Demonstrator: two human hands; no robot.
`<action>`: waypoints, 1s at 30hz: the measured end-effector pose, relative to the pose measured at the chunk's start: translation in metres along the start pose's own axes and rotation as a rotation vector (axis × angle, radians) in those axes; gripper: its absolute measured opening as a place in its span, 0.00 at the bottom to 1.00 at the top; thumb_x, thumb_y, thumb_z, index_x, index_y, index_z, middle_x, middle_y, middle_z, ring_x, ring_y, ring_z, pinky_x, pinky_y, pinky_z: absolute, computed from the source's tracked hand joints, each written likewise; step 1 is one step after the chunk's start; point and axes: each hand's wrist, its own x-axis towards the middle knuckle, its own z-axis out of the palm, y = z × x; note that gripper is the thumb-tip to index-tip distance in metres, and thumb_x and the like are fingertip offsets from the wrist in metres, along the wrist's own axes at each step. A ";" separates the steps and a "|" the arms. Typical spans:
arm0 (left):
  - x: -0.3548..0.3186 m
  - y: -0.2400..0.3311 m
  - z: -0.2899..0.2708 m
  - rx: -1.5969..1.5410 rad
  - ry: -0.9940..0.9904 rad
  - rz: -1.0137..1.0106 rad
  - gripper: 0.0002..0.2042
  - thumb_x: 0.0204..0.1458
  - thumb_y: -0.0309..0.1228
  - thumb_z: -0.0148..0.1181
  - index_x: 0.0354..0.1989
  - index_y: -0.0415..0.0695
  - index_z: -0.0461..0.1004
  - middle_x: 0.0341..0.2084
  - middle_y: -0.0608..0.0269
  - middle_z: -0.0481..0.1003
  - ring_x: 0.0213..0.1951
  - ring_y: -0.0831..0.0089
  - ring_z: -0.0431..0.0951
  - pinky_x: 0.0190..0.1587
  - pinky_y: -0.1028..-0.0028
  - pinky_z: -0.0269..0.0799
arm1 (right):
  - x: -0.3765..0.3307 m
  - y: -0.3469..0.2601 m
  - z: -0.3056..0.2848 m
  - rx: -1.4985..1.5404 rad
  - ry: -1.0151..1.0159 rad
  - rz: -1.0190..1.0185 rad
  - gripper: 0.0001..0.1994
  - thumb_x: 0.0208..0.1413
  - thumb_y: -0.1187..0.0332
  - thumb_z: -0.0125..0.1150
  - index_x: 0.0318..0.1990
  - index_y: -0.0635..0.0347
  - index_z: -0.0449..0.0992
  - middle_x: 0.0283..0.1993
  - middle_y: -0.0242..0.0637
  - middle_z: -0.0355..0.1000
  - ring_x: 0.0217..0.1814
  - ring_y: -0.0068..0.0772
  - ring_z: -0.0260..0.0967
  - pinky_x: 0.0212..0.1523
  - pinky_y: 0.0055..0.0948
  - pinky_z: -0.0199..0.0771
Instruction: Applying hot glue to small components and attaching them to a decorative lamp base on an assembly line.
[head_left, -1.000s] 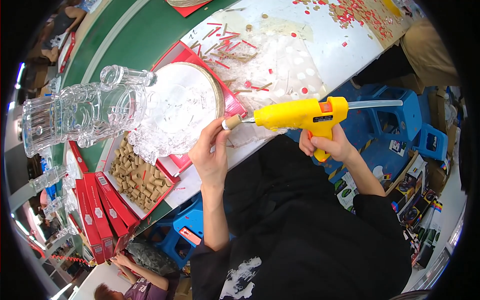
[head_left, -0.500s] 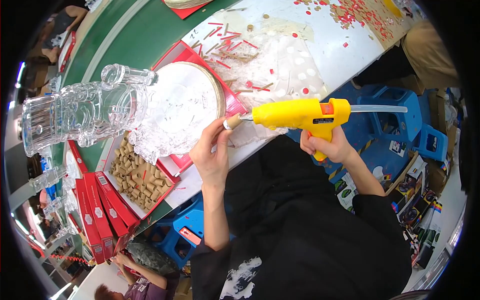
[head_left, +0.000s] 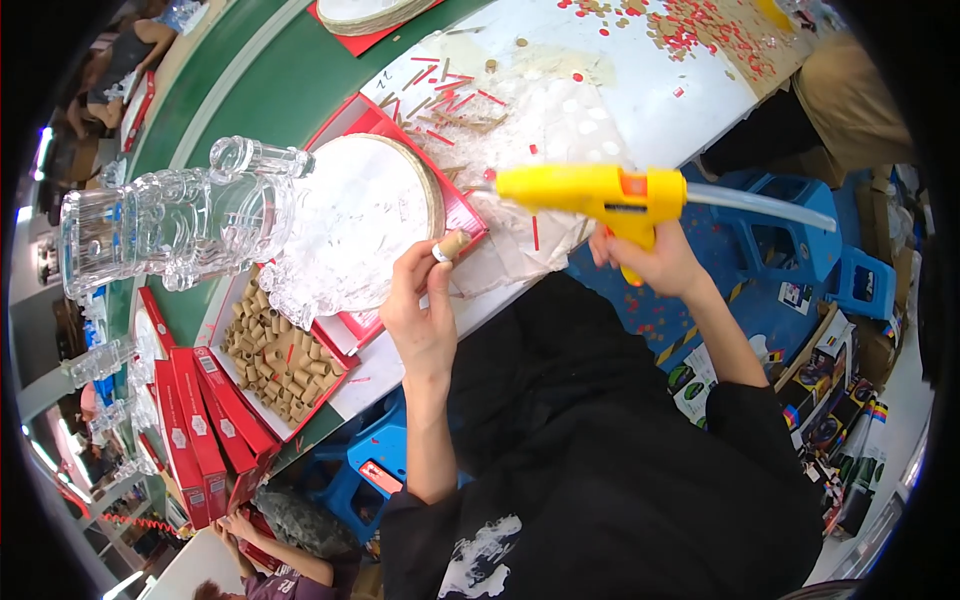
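Observation:
Between the thumb and fingers of my left hand is a short brown cardboard tube with a white band at its lower end. My right hand grips the handle of a yellow glue gun. A long clear glue stick sticks out of the gun's back end. The nozzle points left, above and a little to the right of the tube, apart from it. Left of my left hand, a round white disc stack with a brown edge lies in a red box.
A clear, ornate plastic or glass vessel lies beside the discs. A tray holds many cardboard tubes, with red boxes next to it. Red and brown strips are scattered on the table. Blue stools stand right. Another person sits lower left.
The glue gun has risen and its nozzle has come away from the tube. My left hand has moved slightly left, still holding the tube.

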 end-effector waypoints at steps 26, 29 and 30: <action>0.041 0.050 0.012 1.019 -0.367 0.034 0.10 0.54 0.33 0.57 0.28 0.40 0.69 0.16 0.50 0.74 0.23 0.51 0.77 0.26 0.56 0.69 | 0.060 0.026 -0.030 0.113 0.150 -0.091 0.06 0.54 0.74 0.53 0.38 0.67 0.68 0.29 0.39 0.73 0.24 0.21 0.68 0.27 0.21 0.71; 0.040 0.047 0.015 1.014 -0.392 0.033 0.09 0.53 0.33 0.57 0.27 0.41 0.69 0.16 0.51 0.74 0.24 0.52 0.77 0.26 0.56 0.70 | 0.060 0.027 -0.030 0.076 0.155 -0.092 0.07 0.53 0.72 0.53 0.36 0.66 0.70 0.30 0.41 0.72 0.24 0.23 0.68 0.27 0.21 0.71; 0.040 0.044 0.016 1.014 -0.394 0.033 0.09 0.53 0.33 0.57 0.27 0.41 0.69 0.16 0.51 0.74 0.24 0.52 0.77 0.26 0.56 0.70 | 0.060 0.027 -0.030 0.076 0.156 -0.090 0.07 0.53 0.72 0.53 0.36 0.66 0.70 0.30 0.41 0.72 0.24 0.23 0.68 0.27 0.21 0.71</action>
